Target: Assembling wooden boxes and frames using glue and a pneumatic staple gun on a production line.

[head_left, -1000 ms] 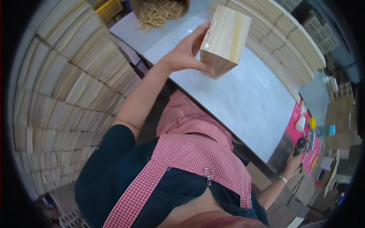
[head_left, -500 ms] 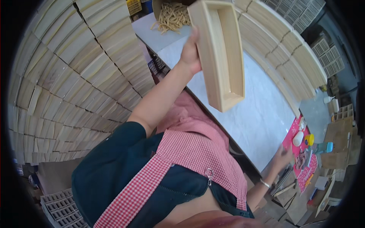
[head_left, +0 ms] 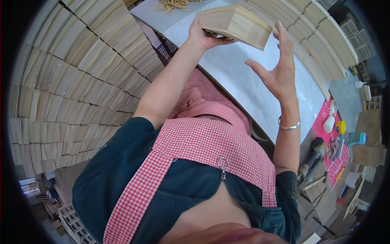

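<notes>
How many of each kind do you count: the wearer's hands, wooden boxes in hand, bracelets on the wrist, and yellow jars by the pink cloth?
Hands: 2 (left hand, right hand)
Held wooden box: 1
Bracelet: 1
Yellow jar: 1
Total: 5

1 wooden box hides part of the left hand. At the far side, the view's edge crops the tan strips. Right, a crumpled item is too small to identify.

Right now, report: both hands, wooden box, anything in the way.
Left hand gripping wooden box over marbled white tabletop. Right hand open, empty, near box. Nothing visible between right hand and box.
</notes>
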Demonstrator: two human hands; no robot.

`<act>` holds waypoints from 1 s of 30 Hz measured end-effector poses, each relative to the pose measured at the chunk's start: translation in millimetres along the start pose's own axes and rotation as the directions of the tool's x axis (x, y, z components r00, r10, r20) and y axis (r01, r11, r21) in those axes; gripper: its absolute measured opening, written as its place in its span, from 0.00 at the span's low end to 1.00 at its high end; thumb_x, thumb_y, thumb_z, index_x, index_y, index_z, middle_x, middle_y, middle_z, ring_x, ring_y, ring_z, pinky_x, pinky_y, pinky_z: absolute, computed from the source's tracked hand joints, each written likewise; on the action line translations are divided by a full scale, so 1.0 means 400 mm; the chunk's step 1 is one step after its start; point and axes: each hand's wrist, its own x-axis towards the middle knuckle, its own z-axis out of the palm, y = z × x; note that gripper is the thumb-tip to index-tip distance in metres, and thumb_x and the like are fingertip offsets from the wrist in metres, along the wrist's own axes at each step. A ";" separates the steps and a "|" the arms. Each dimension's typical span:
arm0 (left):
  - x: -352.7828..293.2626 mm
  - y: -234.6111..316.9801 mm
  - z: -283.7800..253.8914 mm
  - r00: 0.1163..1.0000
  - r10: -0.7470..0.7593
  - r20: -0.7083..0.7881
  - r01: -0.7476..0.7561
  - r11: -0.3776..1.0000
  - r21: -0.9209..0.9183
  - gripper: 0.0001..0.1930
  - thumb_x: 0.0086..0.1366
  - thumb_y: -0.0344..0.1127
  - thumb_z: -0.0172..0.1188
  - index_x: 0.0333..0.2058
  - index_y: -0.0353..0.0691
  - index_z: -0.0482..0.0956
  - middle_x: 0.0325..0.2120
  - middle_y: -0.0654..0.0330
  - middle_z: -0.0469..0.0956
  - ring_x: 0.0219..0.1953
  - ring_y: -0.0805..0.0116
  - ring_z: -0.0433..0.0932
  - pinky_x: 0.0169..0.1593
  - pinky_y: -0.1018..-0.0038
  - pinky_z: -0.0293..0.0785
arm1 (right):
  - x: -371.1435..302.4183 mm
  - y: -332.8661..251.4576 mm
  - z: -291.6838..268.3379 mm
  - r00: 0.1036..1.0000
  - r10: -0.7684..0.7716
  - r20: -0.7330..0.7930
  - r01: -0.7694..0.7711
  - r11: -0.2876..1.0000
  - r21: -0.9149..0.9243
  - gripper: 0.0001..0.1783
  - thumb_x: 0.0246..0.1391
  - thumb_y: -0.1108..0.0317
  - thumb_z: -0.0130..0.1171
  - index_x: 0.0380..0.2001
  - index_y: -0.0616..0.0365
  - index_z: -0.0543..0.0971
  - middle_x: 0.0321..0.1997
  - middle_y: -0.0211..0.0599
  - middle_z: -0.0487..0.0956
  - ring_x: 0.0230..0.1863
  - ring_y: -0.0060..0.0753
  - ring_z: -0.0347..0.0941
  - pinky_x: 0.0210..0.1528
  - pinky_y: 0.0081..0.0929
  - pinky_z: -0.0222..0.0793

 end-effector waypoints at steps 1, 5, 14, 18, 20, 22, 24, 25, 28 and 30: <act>0.004 0.000 0.001 1.000 0.000 -0.011 0.000 1.000 -0.006 0.29 0.72 0.47 0.42 0.65 0.35 0.66 0.61 0.37 0.70 0.60 0.35 0.70 0.60 0.27 0.62 | 0.016 0.005 0.004 0.999 -0.033 0.001 0.033 0.999 -0.033 0.54 0.42 0.66 0.79 0.72 0.55 0.62 0.70 0.43 0.69 0.64 0.46 0.71 0.63 0.37 0.69; 0.018 0.014 -0.007 1.000 -0.005 0.000 0.005 1.000 0.015 0.30 0.70 0.46 0.44 0.66 0.34 0.65 0.61 0.36 0.69 0.62 0.34 0.69 0.61 0.25 0.59 | 0.061 0.011 0.027 0.995 -0.079 0.060 0.084 0.992 -0.096 0.51 0.41 0.67 0.78 0.70 0.56 0.65 0.68 0.43 0.72 0.62 0.46 0.72 0.63 0.36 0.69; -0.039 -0.017 -0.053 0.975 -0.004 0.222 -0.032 0.987 0.158 0.29 0.62 0.51 0.67 0.59 0.49 0.73 0.50 0.49 0.70 0.50 0.53 0.71 0.53 0.59 0.72 | 0.067 0.000 0.066 0.957 -0.287 -0.043 0.279 0.951 -0.135 0.34 0.44 0.78 0.62 0.59 0.60 0.74 0.56 0.42 0.79 0.56 0.51 0.73 0.64 0.43 0.64; -0.336 -0.002 0.141 0.877 0.339 0.339 -0.472 0.739 0.481 0.55 0.58 0.41 0.71 0.74 0.37 0.40 0.65 0.41 0.58 0.64 0.44 0.63 0.60 0.51 0.68 | 0.095 -0.021 0.055 0.897 -0.439 -0.046 0.429 0.891 -0.150 0.36 0.46 0.80 0.60 0.63 0.61 0.70 0.64 0.45 0.71 0.67 0.56 0.64 0.68 0.49 0.61; -0.414 0.008 0.164 0.802 0.473 0.365 -0.596 0.597 0.537 0.53 0.57 0.36 0.69 0.74 0.38 0.41 0.66 0.41 0.56 0.65 0.45 0.62 0.63 0.54 0.66 | 0.132 -0.085 0.048 0.837 -0.540 -0.083 0.529 0.839 -0.127 0.36 0.50 0.79 0.59 0.65 0.59 0.68 0.66 0.46 0.70 0.69 0.54 0.63 0.69 0.48 0.60; -0.497 0.045 0.180 0.728 0.532 0.432 -0.685 0.562 0.463 0.52 0.55 0.29 0.63 0.74 0.37 0.42 0.68 0.41 0.54 0.66 0.48 0.62 0.67 0.61 0.61 | 0.155 -0.139 0.037 0.781 -0.614 -0.114 0.601 0.788 -0.132 0.36 0.53 0.77 0.59 0.67 0.57 0.65 0.68 0.46 0.68 0.71 0.52 0.61 0.71 0.47 0.59; -0.555 0.089 0.167 0.510 0.708 0.488 -0.857 0.369 0.360 0.48 0.55 0.25 0.59 0.73 0.35 0.45 0.66 0.43 0.59 0.66 0.51 0.63 0.68 0.63 0.61 | 0.172 -0.209 0.042 0.734 -0.653 -0.186 0.659 0.751 -0.035 0.36 0.54 0.77 0.59 0.67 0.57 0.65 0.69 0.47 0.67 0.71 0.52 0.61 0.71 0.46 0.59; -0.603 0.114 0.169 0.324 0.786 0.527 -0.945 0.239 0.224 0.38 0.56 0.24 0.56 0.68 0.33 0.59 0.58 0.48 0.69 0.59 0.59 0.69 0.61 0.64 0.67 | 0.172 -0.241 0.033 0.714 -0.653 -0.253 0.679 0.734 0.023 0.36 0.55 0.77 0.58 0.68 0.58 0.64 0.69 0.47 0.66 0.71 0.52 0.61 0.72 0.46 0.59; -0.819 0.206 0.152 0.043 0.949 0.311 -0.998 0.027 0.056 0.09 0.60 0.29 0.56 0.39 0.40 0.79 0.28 0.63 0.76 0.31 0.77 0.71 0.39 0.78 0.70 | 0.166 -0.286 0.034 0.675 -0.629 -0.385 0.718 0.681 0.145 0.35 0.58 0.76 0.58 0.69 0.58 0.62 0.70 0.48 0.64 0.71 0.52 0.61 0.72 0.46 0.59; -1.007 0.261 0.141 -0.143 0.989 0.026 -0.989 -0.142 -0.035 0.04 0.62 0.29 0.56 0.33 0.39 0.78 0.30 0.60 0.75 0.33 0.73 0.72 0.39 0.75 0.71 | 0.161 -0.279 0.064 0.738 -0.606 -0.297 0.666 0.725 0.174 0.34 0.58 0.76 0.58 0.68 0.59 0.63 0.69 0.50 0.65 0.70 0.52 0.62 0.72 0.45 0.59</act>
